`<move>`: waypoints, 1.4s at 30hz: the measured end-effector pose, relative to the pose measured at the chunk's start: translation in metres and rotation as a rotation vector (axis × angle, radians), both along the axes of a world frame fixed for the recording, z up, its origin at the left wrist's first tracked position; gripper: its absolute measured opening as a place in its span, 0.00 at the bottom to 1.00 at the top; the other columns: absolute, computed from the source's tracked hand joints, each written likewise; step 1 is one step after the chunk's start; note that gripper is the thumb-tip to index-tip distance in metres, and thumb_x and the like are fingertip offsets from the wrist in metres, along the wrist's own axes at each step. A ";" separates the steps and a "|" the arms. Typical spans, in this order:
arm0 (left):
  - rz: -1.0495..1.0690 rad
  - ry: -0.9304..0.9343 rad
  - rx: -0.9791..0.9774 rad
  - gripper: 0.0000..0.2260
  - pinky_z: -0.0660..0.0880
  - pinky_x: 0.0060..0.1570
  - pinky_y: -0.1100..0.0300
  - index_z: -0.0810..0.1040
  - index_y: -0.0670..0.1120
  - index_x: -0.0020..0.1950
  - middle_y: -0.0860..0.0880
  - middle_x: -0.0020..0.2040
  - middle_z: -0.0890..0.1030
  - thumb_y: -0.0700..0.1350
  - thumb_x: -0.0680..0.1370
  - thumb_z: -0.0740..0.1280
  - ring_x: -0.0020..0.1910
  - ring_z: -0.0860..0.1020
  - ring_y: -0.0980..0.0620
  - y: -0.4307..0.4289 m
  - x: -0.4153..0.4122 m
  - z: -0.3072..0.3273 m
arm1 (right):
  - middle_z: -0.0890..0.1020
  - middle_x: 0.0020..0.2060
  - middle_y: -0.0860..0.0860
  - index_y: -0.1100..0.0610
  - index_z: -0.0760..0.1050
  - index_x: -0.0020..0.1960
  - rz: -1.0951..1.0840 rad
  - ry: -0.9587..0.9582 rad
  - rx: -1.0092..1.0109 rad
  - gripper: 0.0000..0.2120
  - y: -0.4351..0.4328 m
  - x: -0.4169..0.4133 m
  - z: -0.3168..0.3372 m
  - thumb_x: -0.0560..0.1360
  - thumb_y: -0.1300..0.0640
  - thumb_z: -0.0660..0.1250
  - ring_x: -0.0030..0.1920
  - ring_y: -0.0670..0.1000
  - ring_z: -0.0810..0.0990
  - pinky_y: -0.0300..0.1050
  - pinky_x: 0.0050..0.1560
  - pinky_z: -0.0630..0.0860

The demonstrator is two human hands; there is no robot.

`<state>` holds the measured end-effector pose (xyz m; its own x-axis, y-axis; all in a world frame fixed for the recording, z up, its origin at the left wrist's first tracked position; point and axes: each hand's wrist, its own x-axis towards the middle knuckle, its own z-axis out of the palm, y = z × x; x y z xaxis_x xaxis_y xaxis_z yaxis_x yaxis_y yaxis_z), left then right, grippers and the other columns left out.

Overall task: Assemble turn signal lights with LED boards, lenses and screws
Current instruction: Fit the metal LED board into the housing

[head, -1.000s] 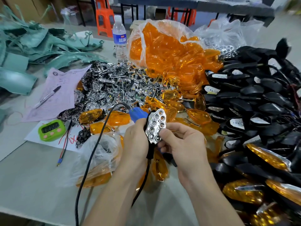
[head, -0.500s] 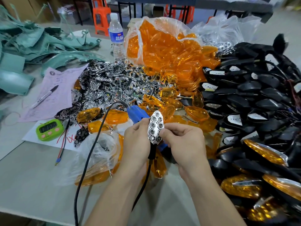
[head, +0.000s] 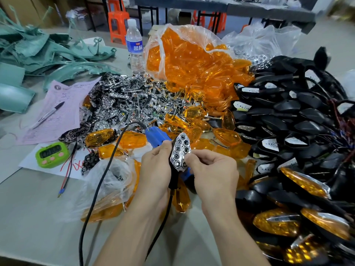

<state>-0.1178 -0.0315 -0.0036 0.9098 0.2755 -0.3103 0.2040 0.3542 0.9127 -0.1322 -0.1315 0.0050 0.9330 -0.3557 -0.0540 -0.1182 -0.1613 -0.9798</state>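
A black turn signal housing [head: 173,179] with a chrome reflector [head: 180,152] set in its face stands upright between my hands at the centre. My left hand [head: 156,166] grips the housing from the left. My right hand [head: 209,171] pinches the reflector's lower right edge with thumb and fingers. A black wire runs down from the housing's stalk. Loose orange lenses [head: 226,137] lie just behind my hands. A blue electric screwdriver [head: 155,136] with a black cord lies on the table behind my left hand.
A clear bag of orange lenses [head: 192,60] stands at the back. A heap of chrome reflectors [head: 124,100] lies left of centre, black housings [head: 297,116] and finished lights [head: 303,183] to the right. A green timer [head: 51,153], pink sheet, pen and water bottle [head: 134,47] are on the left.
The housing with its reflector has stayed between my hands, turned slightly more upright. My right thumb has shifted down along the reflector's edge. The view has tilted a little.
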 end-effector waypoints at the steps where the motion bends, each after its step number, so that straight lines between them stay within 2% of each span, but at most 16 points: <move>1: -0.010 -0.003 -0.002 0.19 0.79 0.33 0.55 0.84 0.40 0.43 0.40 0.39 0.83 0.48 0.86 0.63 0.37 0.80 0.45 0.001 -0.001 0.001 | 0.85 0.31 0.42 0.46 0.86 0.36 0.032 0.019 0.021 0.09 -0.002 0.000 0.002 0.72 0.57 0.79 0.30 0.41 0.82 0.30 0.30 0.74; 3: -0.028 -0.004 0.008 0.19 0.77 0.34 0.53 0.85 0.43 0.42 0.41 0.38 0.82 0.49 0.86 0.62 0.37 0.79 0.45 0.004 -0.003 0.004 | 0.85 0.29 0.49 0.46 0.87 0.38 0.122 0.053 0.103 0.09 -0.005 0.000 0.006 0.74 0.58 0.78 0.26 0.43 0.79 0.33 0.29 0.73; 5: -0.041 -0.005 0.015 0.17 0.75 0.39 0.51 0.83 0.41 0.44 0.41 0.39 0.82 0.49 0.86 0.62 0.39 0.78 0.44 0.007 -0.003 0.006 | 0.84 0.28 0.51 0.46 0.86 0.39 0.151 0.049 0.142 0.08 -0.007 -0.001 0.009 0.74 0.58 0.78 0.25 0.44 0.78 0.35 0.28 0.73; 7: -0.039 -0.005 -0.009 0.17 0.79 0.46 0.45 0.84 0.40 0.46 0.38 0.42 0.85 0.48 0.86 0.62 0.41 0.81 0.42 0.007 -0.004 0.008 | 0.84 0.28 0.46 0.42 0.85 0.39 0.100 0.012 -0.001 0.07 -0.007 -0.005 0.009 0.73 0.52 0.78 0.25 0.42 0.79 0.32 0.27 0.72; 9: -0.028 0.000 -0.033 0.17 0.80 0.50 0.44 0.85 0.40 0.48 0.36 0.47 0.86 0.48 0.86 0.62 0.43 0.83 0.42 0.005 -0.005 0.009 | 0.83 0.27 0.43 0.40 0.84 0.38 0.088 0.004 -0.129 0.06 -0.008 -0.008 0.011 0.72 0.46 0.78 0.25 0.41 0.79 0.32 0.26 0.72; 11: -0.020 0.015 -0.044 0.16 0.79 0.46 0.49 0.85 0.39 0.50 0.37 0.45 0.86 0.48 0.86 0.62 0.42 0.83 0.43 0.005 -0.006 0.008 | 0.84 0.27 0.45 0.44 0.85 0.37 0.139 0.067 -0.084 0.07 -0.009 -0.007 0.012 0.74 0.48 0.78 0.25 0.42 0.78 0.34 0.26 0.72; 13: -0.016 0.028 -0.052 0.16 0.78 0.38 0.54 0.84 0.40 0.50 0.41 0.41 0.85 0.49 0.86 0.62 0.37 0.82 0.47 0.006 -0.006 0.006 | 0.83 0.27 0.50 0.53 0.84 0.36 0.196 0.149 0.070 0.11 -0.011 -0.003 0.014 0.76 0.54 0.76 0.24 0.44 0.76 0.35 0.25 0.70; 16: -0.024 0.036 -0.058 0.16 0.77 0.30 0.59 0.83 0.40 0.49 0.43 0.37 0.83 0.49 0.86 0.63 0.32 0.80 0.49 0.006 -0.006 0.006 | 0.82 0.28 0.54 0.60 0.84 0.39 0.231 0.212 0.259 0.10 -0.014 -0.001 0.016 0.79 0.60 0.73 0.25 0.46 0.76 0.35 0.25 0.70; 20: -0.041 0.052 -0.041 0.16 0.76 0.32 0.58 0.83 0.41 0.46 0.44 0.36 0.83 0.50 0.86 0.63 0.32 0.79 0.49 0.005 -0.007 0.007 | 0.83 0.29 0.55 0.61 0.84 0.40 0.242 0.217 0.262 0.09 -0.017 -0.003 0.015 0.79 0.60 0.73 0.26 0.47 0.79 0.35 0.26 0.73; 25: -0.026 0.039 -0.038 0.17 0.73 0.29 0.59 0.83 0.40 0.45 0.43 0.36 0.82 0.50 0.86 0.63 0.30 0.78 0.49 0.006 -0.009 0.008 | 0.84 0.30 0.57 0.62 0.83 0.38 0.318 0.232 0.300 0.10 -0.022 -0.003 0.019 0.78 0.61 0.73 0.26 0.48 0.79 0.36 0.26 0.73; 28: -0.019 0.047 -0.052 0.18 0.75 0.33 0.56 0.83 0.36 0.50 0.40 0.40 0.82 0.50 0.86 0.63 0.36 0.78 0.45 0.003 -0.011 0.010 | 0.84 0.30 0.57 0.58 0.82 0.34 0.338 0.247 0.231 0.13 -0.025 -0.003 0.019 0.78 0.59 0.74 0.25 0.49 0.77 0.37 0.24 0.71; 30: -0.025 0.033 -0.088 0.21 0.77 0.38 0.52 0.81 0.32 0.55 0.38 0.44 0.82 0.50 0.86 0.62 0.41 0.79 0.43 0.001 -0.012 0.010 | 0.84 0.28 0.54 0.54 0.82 0.30 0.315 0.235 0.089 0.16 -0.026 -0.003 0.019 0.76 0.56 0.76 0.23 0.48 0.75 0.37 0.24 0.69; 33: -0.091 -0.005 -0.069 0.21 0.76 0.46 0.48 0.80 0.32 0.58 0.37 0.47 0.82 0.51 0.86 0.63 0.45 0.79 0.43 0.001 -0.015 0.011 | 0.83 0.25 0.50 0.50 0.83 0.30 0.297 0.190 -0.125 0.14 -0.025 -0.002 0.020 0.74 0.51 0.77 0.22 0.44 0.75 0.36 0.26 0.71; 37: -0.175 -0.060 -0.007 0.14 0.75 0.50 0.45 0.80 0.32 0.54 0.39 0.46 0.79 0.44 0.83 0.66 0.47 0.76 0.42 0.006 -0.015 0.014 | 0.83 0.27 0.50 0.53 0.83 0.33 0.353 0.129 -0.118 0.14 -0.024 0.000 0.022 0.77 0.51 0.75 0.23 0.44 0.76 0.34 0.27 0.71; 39: -0.209 -0.074 -0.036 0.16 0.77 0.50 0.44 0.81 0.33 0.56 0.39 0.46 0.80 0.46 0.85 0.64 0.46 0.77 0.42 0.008 -0.015 0.017 | 0.84 0.28 0.50 0.53 0.83 0.35 0.368 0.108 -0.096 0.13 -0.026 0.001 0.023 0.78 0.52 0.75 0.25 0.44 0.76 0.36 0.29 0.72; 42: -0.233 -0.002 -0.179 0.21 0.81 0.45 0.50 0.78 0.31 0.62 0.37 0.49 0.80 0.50 0.87 0.59 0.47 0.78 0.42 0.011 -0.012 0.019 | 0.84 0.28 0.52 0.53 0.83 0.34 0.365 0.115 -0.111 0.14 -0.030 0.008 0.025 0.78 0.52 0.74 0.25 0.46 0.76 0.43 0.31 0.73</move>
